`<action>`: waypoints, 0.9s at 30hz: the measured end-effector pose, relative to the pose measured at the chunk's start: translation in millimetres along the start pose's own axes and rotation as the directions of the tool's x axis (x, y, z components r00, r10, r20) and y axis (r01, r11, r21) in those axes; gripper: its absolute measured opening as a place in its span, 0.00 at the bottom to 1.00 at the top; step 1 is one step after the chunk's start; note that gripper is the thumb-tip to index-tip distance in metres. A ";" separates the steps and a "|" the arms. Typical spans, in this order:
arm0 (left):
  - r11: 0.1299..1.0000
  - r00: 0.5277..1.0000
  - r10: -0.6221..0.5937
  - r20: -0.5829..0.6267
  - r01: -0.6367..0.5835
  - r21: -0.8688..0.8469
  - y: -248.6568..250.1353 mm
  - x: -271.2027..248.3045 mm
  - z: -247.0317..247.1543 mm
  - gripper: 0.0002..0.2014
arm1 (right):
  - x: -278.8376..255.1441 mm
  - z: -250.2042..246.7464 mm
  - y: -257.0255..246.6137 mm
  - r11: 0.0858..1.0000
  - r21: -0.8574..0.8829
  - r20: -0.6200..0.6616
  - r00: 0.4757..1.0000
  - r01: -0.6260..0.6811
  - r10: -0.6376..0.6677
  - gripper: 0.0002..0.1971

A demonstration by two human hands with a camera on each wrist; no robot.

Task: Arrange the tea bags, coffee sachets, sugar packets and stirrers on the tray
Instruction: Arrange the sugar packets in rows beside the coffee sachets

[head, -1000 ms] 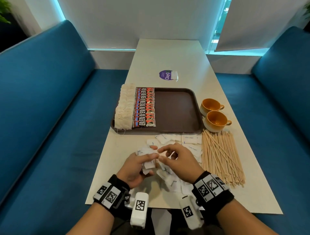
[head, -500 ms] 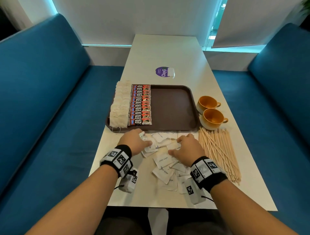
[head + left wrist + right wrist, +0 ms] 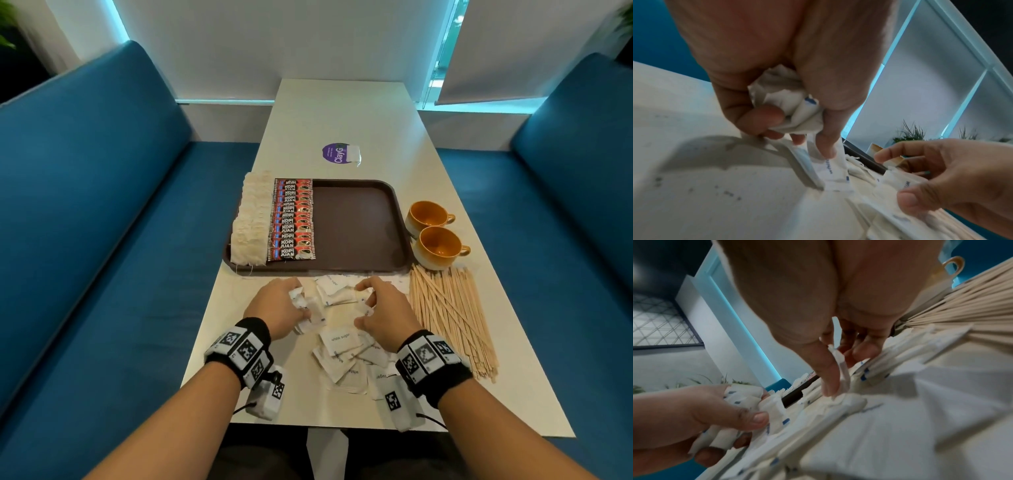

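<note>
Head view: both hands are working the sugar packets (image 3: 337, 342) near the tray (image 3: 359, 222), gathering them. Left wrist view: left hand (image 3: 777, 73) is clutching a bunch. Right wrist view: right hand (image 3: 828, 313) is pinching one packet.

Dim, cyan-lit; wrist views seemingly blurred.

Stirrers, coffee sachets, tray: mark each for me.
stirrers (image 3: 452, 318), head view, middle of the wooden pile on the table.
coffee sachets (image 3: 293, 221), head view, middle of the red row.
tray (image 3: 356, 222), head view, bare brown floor.
</note>
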State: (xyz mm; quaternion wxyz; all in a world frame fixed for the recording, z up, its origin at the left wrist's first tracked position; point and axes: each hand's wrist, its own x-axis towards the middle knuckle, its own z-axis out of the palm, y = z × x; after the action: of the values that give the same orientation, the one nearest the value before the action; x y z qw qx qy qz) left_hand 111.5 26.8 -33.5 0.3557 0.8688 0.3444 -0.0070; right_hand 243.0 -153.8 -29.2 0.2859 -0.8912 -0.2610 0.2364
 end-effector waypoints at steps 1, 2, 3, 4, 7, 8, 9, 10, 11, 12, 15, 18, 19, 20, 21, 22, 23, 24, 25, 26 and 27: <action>0.999 1.000 -0.006 0.002 0.006 -0.031 -2.2 -1.7 -1.3 0.10 | -0.9 -0.7 0.7 0.999 0.033 -0.005 1.000 0.012 -0.012 0.28; 0.996 1.000 -0.015 0.007 0.015 -0.086 -4.2 -3.5 -2.9 0.09 | -1.9 -1.9 1.6 0.997 0.074 -0.008 1.000 0.015 -0.014 0.27; 0.984 0.999 -0.031 0.025 0.035 -0.174 -6.3 -5.4 -5.3 0.10 | -3.1 -3.9 2.5 0.992 0.128 -0.008 1.000 0.007 -0.006 0.27; 0.955 0.998 -0.040 0.050 0.053 -0.291 -8.3 -8.0 -7.9 0.11 | -4.2 -6.0 3.6 0.982 0.188 -0.009 1.000 -0.004 0.006 0.26; 0.782 0.991 -0.048 0.122 0.113 -0.613 -10.7 -19.6 -18.3 0.09 | -9.6 -15.4 4.2 0.933 0.361 -0.025 1.000 -0.001 0.011 0.21; 0.710 0.989 -0.056 0.134 0.134 -0.691 -10.6 -24.4 -21.7 0.09 | -11.4 -19.0 3.6 0.919 0.393 -0.029 1.000 0.019 -0.008 0.18; 0.631 0.987 -0.064 0.150 0.156 -0.759 -11.0 -28.6 -23.9 0.10 | -13.8 -22.7 1.7 0.911 0.411 -0.023 0.999 0.039 -0.033 0.16; 0.550 0.984 -0.066 0.166 0.175 -0.816 -11.6 -32.5 -25.4 0.12 | -16.2 -26.1 -0.6 0.904 0.425 -0.006 0.998 0.055 -0.058 0.14; 0.475 0.981 -0.057 0.183 0.188 -0.860 -13.7 -35.0 -25.5 0.14 | -18.0 -28.9 -2.9 0.897 0.436 0.024 0.996 0.064 -0.083 0.14; 0.397 0.979 -0.033 0.202 0.199 -0.896 -14.8 -38.2 -25.1 0.14 | -19.2 -31.1 -5.1 0.892 0.447 0.069 0.992 0.064 -0.106 0.14; 0.154 0.974 0.050 0.221 0.211 -0.965 -17.0 -46.8 -20.7 0.10 | -20.7 -31.5 -11.5 0.908 0.414 0.223 0.959 0.068 -0.174 0.14; -0.031 0.968 0.071 0.241 0.244 -0.969 -14.0 -55.6 -15.4 0.11 | -15.8 -19.5 -13.4 0.975 0.172 0.269 0.946 0.140 -0.184 0.12; -0.078 0.964 0.070 0.256 0.261 -0.962 -13.6 -58.2 -12.8 0.12 | -14.5 -14.5 -13.5 0.985 0.072 0.260 0.950 0.159 -0.172 0.14; -0.113 0.960 0.064 0.273 0.279 -0.954 -13.1 -60.7 -10.3 0.14 | -13.6 -10.0 -13.9 0.986 -0.015 0.250 0.955 0.169 -0.160 0.16; -0.133 0.956 0.058 0.289 0.294 -0.947 -13.9 -62.6 -7.3 0.16 | -13.3 -6.1 -14.6 0.981 -0.083 0.244 0.958 0.178 -0.153 0.19; -0.145 0.952 0.052 0.301 0.305 -0.941 -14.3 -64.7 -4.7 0.18 | -13.0 -2.6 -14.8 0.972 -0.135 0.242 0.958 0.192 -0.156 0.23; -0.157 0.950 0.052 0.308 0.312 -0.937 -14.8 -66.4 -2.1 0.19 | -13.1 -0.2 -15.2 0.963 -0.168 0.246 0.955 0.212 -0.167 0.26; -0.177 0.949 0.054 0.310 0.314 -0.933 -15.4 -67.7 -0.1 0.19 | -13.2 1.6 -15.8 0.953 -0.192 0.255 0.949 0.235 -0.183 0.29; -0.205 0.950 0.052 0.308 0.312 -0.928 -16.5 -68.5 1.6 0.19 | -13.6 3.1 -16.5 0.942 -0.214 0.267 0.943 0.260 -0.200 0.30; -0.231 0.949 0.041 0.311 0.312 -0.921 -17.6 -69.3 2.7 0.18 | -13.9 4.8 -17.0 0.929 -0.241 0.280 0.937 0.282 -0.212 0.29; -0.255 0.948 0.027 0.318 0.315 -0.914 -18.5 -69.6 3.7 0.17 | -14.6 6.5 -17.1 0.917 -0.265 0.291 0.932 0.297 -0.218 0.29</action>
State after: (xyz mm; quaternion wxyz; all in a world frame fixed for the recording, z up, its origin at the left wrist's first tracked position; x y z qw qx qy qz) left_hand 48.1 -7.4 -29.7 0.9307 0.2010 0.2775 0.1282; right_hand 222.7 -148.0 -19.1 0.1380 -0.8439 -0.4449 0.2661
